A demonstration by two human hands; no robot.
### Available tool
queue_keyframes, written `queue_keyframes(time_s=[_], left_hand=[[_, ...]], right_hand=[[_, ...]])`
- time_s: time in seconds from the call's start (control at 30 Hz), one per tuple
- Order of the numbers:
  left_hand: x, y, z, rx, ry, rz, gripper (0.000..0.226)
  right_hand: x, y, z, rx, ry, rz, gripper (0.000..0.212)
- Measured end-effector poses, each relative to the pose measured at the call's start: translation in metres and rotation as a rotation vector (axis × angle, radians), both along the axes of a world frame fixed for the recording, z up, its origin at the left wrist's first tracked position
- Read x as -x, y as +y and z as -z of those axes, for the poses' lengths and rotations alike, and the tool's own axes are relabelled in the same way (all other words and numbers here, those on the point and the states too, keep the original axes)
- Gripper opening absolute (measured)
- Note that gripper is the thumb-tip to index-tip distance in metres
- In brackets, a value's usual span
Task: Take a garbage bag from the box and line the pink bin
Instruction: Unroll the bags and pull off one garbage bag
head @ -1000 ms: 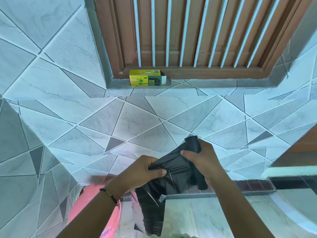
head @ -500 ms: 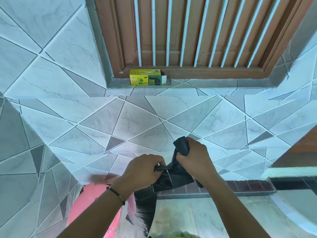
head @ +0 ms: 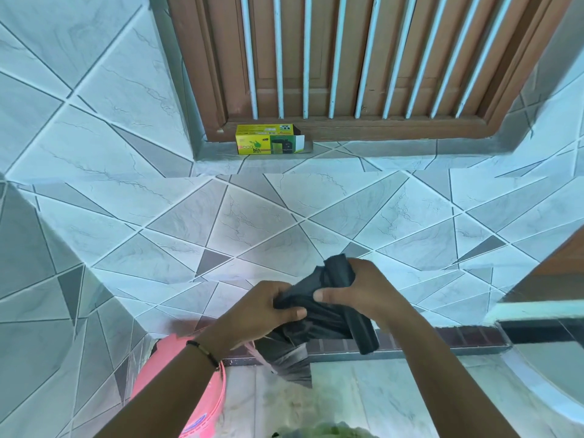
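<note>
A black garbage bag (head: 325, 320) is bunched between both hands in front of the tiled wall. My left hand (head: 262, 308) pinches its left part with thumb and fingers. My right hand (head: 363, 292) grips the upper folded part, and a rolled portion sticks out below it to the right. A loose end of the bag hangs down toward the floor. The pink bin (head: 186, 390) stands at the lower left, partly hidden by my left forearm. The yellow and green garbage bag box (head: 268, 143) lies on the window ledge, its right end flap open.
A brown wooden window with white bars (head: 347, 58) sits above the ledge. Tiled walls close in at the left and ahead. A dark step edge (head: 442, 339) runs along the floor. A counter edge (head: 537, 314) juts in at the right.
My hands have shifted on the bag: the right hand has turned and a rolled part now pokes out below it, and the hanging end is shorter than a second ago.
</note>
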State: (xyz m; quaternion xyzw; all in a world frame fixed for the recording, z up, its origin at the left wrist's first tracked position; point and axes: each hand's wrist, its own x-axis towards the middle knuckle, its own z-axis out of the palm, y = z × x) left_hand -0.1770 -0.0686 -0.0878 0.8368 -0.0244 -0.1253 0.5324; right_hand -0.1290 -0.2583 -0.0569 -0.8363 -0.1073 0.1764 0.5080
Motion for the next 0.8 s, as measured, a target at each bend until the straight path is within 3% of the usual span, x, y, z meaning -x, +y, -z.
queue_keyframes(time_s=[0.1, 0.2, 0.33, 0.4, 0.57, 0.63, 0.8], left_hand=[[-0.003, 0.002, -0.006, 0.001, 0.006, 0.012, 0.008], [-0.004, 0.003, -0.013, -0.053, 0.022, 0.051, 0.003], [-0.002, 0.004, -0.021, -0.193, 0.037, 0.212, 0.022], [0.0, 0.005, -0.025, -0.178, 0.055, 0.257, 0.027], [0.002, 0.004, -0.039, 0.099, 0.101, 0.205, 0.013], [0.004, 0.003, -0.045, 0.119, 0.128, 0.24, 0.015], [0.004, 0.005, -0.057, -0.168, 0.108, 0.339, 0.037]], right_hand=[[0.006, 0.005, 0.001, 0.063, 0.056, -0.187, 0.037], [0.006, 0.009, 0.002, 0.137, 0.047, -0.233, 0.029], [0.001, 0.004, -0.003, 0.137, 0.141, -0.269, 0.024], [0.001, 0.004, -0.006, 0.048, 0.222, -0.315, 0.024], [0.006, 0.004, -0.01, -0.426, 0.446, -0.314, 0.019], [0.007, 0.006, -0.011, -0.485, 0.482, -0.333, 0.018], [0.005, 0.007, -0.018, -0.2, 0.346, -0.421, 0.007]])
